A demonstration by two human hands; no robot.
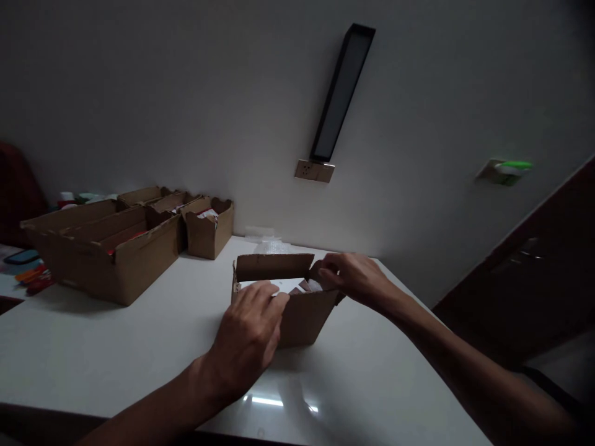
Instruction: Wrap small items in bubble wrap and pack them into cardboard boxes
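An open cardboard box [302, 319] stands on the white table in front of me, with white cards or papers [290, 285] and some clear plastic [315, 285] inside. My left hand [251, 322] is closed over the box's near rim at the left, its fingertips beside the white cards; what lies beneath the fingers is hidden. At the box's right end my right hand [351, 275] has its fingers curled on the end wall, thumb and index close together. The tips of its other fingers cannot be seen.
Several open cardboard boxes [149, 266] stand at the left on the white table [176, 359], holding red and white items. Clear bubble wrap [274, 246] lies behind the near box. A wall socket [314, 171] sits below a black light fixture [344, 93]. A dark door [525, 266] is at the right.
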